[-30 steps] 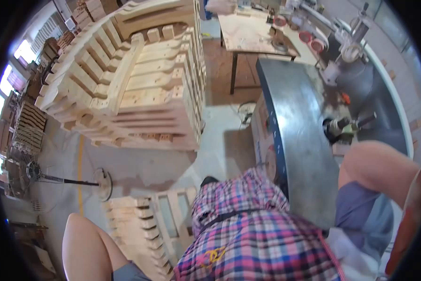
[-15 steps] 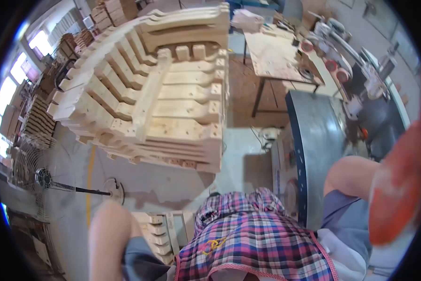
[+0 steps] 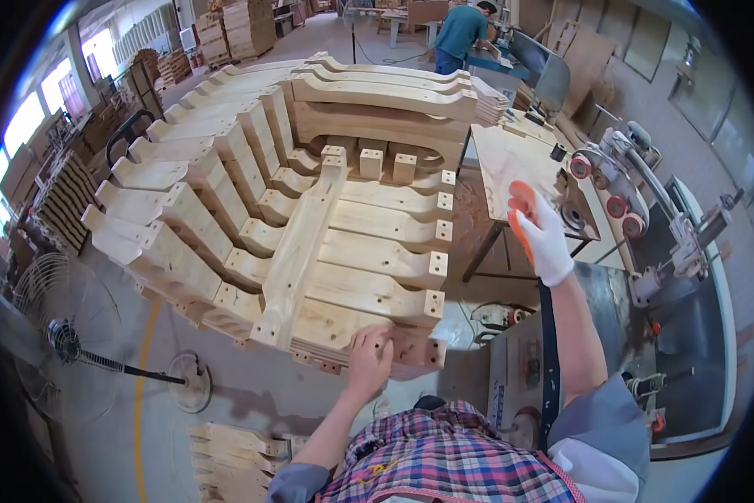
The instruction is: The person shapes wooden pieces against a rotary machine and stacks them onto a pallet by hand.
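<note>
My bare left hand (image 3: 370,362) is at the near edge of a stack of pale wooden pieces, its fingers bent over the nearest wooden piece (image 3: 335,320). Raised over the right side, my right hand (image 3: 538,233) wears a white glove with an orange palm and fingers; it looks open, with nothing visible in it. A long wooden bar (image 3: 303,251) lies across the row of shaped pieces, left of my left hand. Drilled holes show in the ends of the pieces.
A machine with a metal table (image 3: 599,314) stands at my right, a worktable (image 3: 511,163) beyond it. A standing fan (image 3: 65,335) is on the left, and more wooden pieces (image 3: 230,457) lie low at the front. A person (image 3: 461,40) in green bends over a bench far back.
The view has tilted up, showing the far room and the person. My left hand has come into sight on the stack. My gloved right hand has moved from the right edge towards the middle.
</note>
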`<state>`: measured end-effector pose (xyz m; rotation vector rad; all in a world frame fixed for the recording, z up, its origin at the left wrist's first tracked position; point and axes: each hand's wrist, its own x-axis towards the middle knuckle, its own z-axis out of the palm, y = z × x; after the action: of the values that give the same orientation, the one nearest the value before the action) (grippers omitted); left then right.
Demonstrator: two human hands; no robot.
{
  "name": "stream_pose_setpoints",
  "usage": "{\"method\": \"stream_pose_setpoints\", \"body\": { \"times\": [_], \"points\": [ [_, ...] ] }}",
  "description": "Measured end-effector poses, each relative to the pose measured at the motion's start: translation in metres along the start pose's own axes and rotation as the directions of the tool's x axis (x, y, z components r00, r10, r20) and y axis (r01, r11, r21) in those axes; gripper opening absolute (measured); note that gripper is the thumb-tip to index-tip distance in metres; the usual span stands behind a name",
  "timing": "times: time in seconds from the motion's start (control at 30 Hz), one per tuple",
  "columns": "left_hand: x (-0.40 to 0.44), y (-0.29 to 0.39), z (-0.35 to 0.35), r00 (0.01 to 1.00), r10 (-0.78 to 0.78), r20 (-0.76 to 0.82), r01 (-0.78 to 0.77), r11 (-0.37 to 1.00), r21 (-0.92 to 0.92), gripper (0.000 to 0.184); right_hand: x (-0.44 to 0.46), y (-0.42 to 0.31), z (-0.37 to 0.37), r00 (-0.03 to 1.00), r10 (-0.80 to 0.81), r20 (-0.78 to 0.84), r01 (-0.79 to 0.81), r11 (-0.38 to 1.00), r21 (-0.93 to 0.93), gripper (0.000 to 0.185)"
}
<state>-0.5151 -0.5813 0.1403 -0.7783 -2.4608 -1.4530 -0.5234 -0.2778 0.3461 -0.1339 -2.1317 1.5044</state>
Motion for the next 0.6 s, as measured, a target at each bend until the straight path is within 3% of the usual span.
{"method": "stream_pose_setpoints", "body": {
  "times": [0.07,0.27,0.33,0.37,0.5,0.57,0.6],
  "points": [
    [-0.004,-0.019,0.014,0.999,-0.034,0.003,0.033,0.996,0.079,0.030,0.039,0.040,-0.005,0.998,0.056,-0.009,-0.056,0.991,-0.119,0.046],
    [-0.009,-0.033,0.027,0.991,-0.127,0.033,0.119,0.978,0.174,0.029,0.190,0.157,-0.019,0.980,0.167,-0.109,-0.176,0.981,-0.077,0.052],
    [-0.006,-0.033,0.030,0.988,-0.151,0.013,0.145,0.968,0.204,0.029,0.251,0.208,-0.019,0.965,0.157,-0.209,-0.147,0.987,0.064,0.062],
    [-0.004,-0.032,0.031,0.987,-0.160,0.011,0.154,0.964,0.215,0.029,0.274,0.214,-0.016,0.966,0.165,-0.200,-0.153,0.985,0.074,0.062],
    [0.001,-0.028,0.036,0.971,-0.240,-0.011,0.233,0.932,0.279,0.029,0.348,0.224,-0.010,0.965,0.161,-0.209,-0.149,0.986,0.069,0.092],
    [0.007,-0.024,0.040,0.964,-0.264,-0.029,0.261,0.921,0.291,0.029,0.371,0.227,-0.009,0.996,0.086,-0.036,-0.068,0.933,0.354,0.105],
    [0.008,-0.021,0.041,0.960,-0.277,-0.042,0.277,0.915,0.294,0.029,0.379,0.226,-0.008,0.995,0.093,-0.019,-0.080,0.928,0.363,0.105]
  ]
}}
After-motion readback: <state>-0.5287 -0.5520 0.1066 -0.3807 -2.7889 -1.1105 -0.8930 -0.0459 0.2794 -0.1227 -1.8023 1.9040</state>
